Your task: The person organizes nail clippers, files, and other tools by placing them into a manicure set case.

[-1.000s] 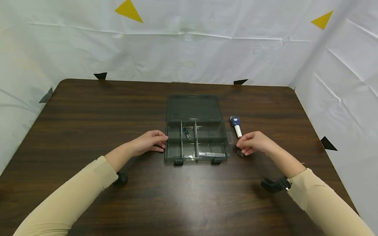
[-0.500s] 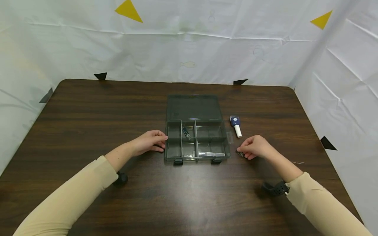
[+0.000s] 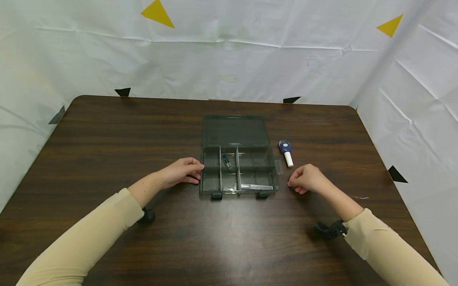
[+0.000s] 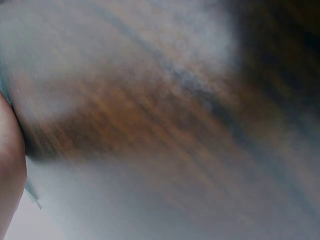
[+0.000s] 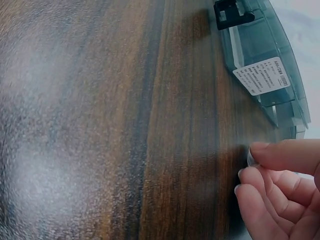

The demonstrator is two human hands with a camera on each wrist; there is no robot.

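Smoky plastic box (image 3: 237,167) unmoved — right hand (image 3: 305,178) curled tighter.

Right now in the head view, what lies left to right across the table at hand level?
Left hand → open box → blue-and-white tube → right hand.

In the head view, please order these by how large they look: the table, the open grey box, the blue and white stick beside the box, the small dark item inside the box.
1. Table
2. Open grey box
3. Blue and white stick
4. Small dark item in a rear compartment of the box

The last two are close in size, so their order is less sure.
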